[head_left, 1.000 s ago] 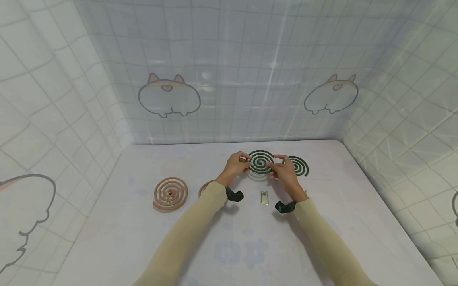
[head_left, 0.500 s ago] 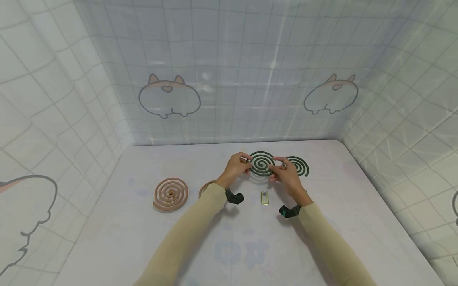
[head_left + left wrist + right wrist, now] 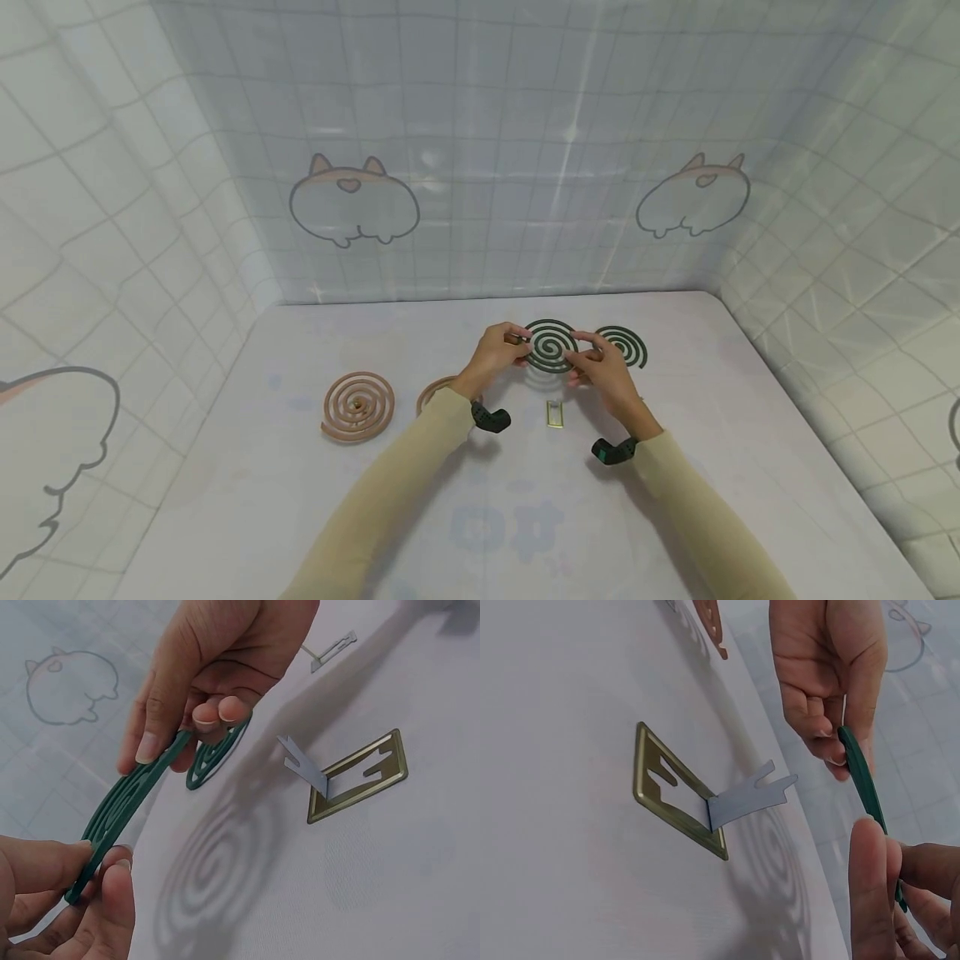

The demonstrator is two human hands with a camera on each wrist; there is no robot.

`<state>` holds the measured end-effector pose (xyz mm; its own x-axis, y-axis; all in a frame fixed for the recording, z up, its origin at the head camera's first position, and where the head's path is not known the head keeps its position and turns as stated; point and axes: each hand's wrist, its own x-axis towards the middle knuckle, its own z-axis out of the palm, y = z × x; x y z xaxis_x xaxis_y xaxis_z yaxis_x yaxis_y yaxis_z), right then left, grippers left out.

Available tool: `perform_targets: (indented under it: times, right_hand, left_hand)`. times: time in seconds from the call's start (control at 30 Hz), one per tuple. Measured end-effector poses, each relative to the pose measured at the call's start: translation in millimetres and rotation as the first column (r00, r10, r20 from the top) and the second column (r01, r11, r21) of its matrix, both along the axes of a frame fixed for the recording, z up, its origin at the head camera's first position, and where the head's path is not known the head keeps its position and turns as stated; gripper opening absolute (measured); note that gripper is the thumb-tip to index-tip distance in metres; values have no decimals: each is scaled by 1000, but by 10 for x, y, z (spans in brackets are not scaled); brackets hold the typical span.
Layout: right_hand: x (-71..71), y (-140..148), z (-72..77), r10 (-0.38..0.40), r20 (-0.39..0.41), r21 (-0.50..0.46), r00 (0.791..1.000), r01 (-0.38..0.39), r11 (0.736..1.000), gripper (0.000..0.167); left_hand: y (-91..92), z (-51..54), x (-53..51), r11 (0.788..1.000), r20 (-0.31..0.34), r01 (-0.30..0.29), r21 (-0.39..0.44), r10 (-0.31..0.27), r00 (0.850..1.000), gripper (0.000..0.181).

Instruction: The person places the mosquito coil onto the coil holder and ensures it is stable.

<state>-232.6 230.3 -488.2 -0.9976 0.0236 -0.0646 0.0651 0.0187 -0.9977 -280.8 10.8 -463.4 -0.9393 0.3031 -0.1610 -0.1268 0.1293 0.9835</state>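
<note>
A green mosquito coil (image 3: 550,347) is held up off the table between both hands, its shadow falling below. My left hand (image 3: 497,357) pinches its left rim; my right hand (image 3: 609,377) pinches the right rim between thumb and fingers. Seen nearly edge-on in the left wrist view, the coil (image 3: 124,817) looks slightly bowed. Below it on the table lies a gold-coloured metal coil stand (image 3: 639,766), its forked silver tongue (image 3: 750,801) bent upward. Another green coil (image 3: 637,346) lies behind my right hand, partly covered by it.
A brown coil (image 3: 337,406) lies at the left of the table. Another brown coil (image 3: 429,392) is mostly hidden under the left forearm. A further metal stand (image 3: 335,652) shows beyond the right hand. A tiled-pattern wall covering (image 3: 480,208) rises at the table's back edge.
Both hands and the green coil have shifted slightly toward me and to the right. My right wrist has moved further right, and the grip on the coil stays.
</note>
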Motion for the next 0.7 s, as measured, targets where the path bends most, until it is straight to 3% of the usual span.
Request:
perform_targets:
  times: [0.33, 0.7]
  right_hand:
    - [93, 10, 18, 9, 5, 12, 1000, -9, 1000, 50]
    - [197, 19, 36, 3, 15, 40, 1000, -3, 999, 50]
  left_hand:
    - [-6, 0, 61, 1000, -25, 6, -1, -6, 1000, 21]
    - [-34, -2, 158, 997, 3, 66, -28, -66, 998, 29]
